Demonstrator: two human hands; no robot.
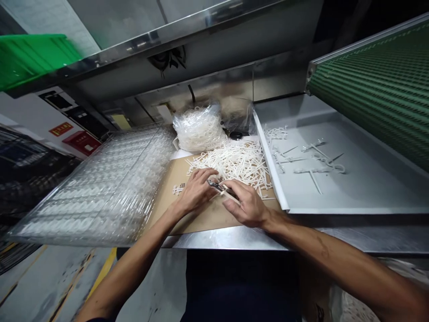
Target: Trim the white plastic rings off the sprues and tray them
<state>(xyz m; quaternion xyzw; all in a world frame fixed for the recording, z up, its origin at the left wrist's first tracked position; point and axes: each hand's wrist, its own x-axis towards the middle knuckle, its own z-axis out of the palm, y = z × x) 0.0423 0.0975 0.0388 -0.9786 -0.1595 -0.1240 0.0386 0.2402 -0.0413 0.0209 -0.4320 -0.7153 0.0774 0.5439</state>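
My right hand (246, 203) is closed around a small cutting tool (223, 189) with a dark tip, held low over a brown cardboard sheet (201, 217). My left hand (196, 190) rests palm down beside it, fingers curled toward the tool's tip, touching the edge of a heap of white plastic sprue pieces (236, 163). What lies under the left fingers is hidden. A few small white parts (178, 188) lie on the cardboard to the left of that hand.
A stack of clear plastic blister trays (100, 188) fills the left. A clear bag of white parts (199, 129) stands behind the heap. A grey metal tray (351, 192) with loose white sprues sits right, under a green conveyor belt (378, 85). A green bin (30, 56) rests on the upper shelf.
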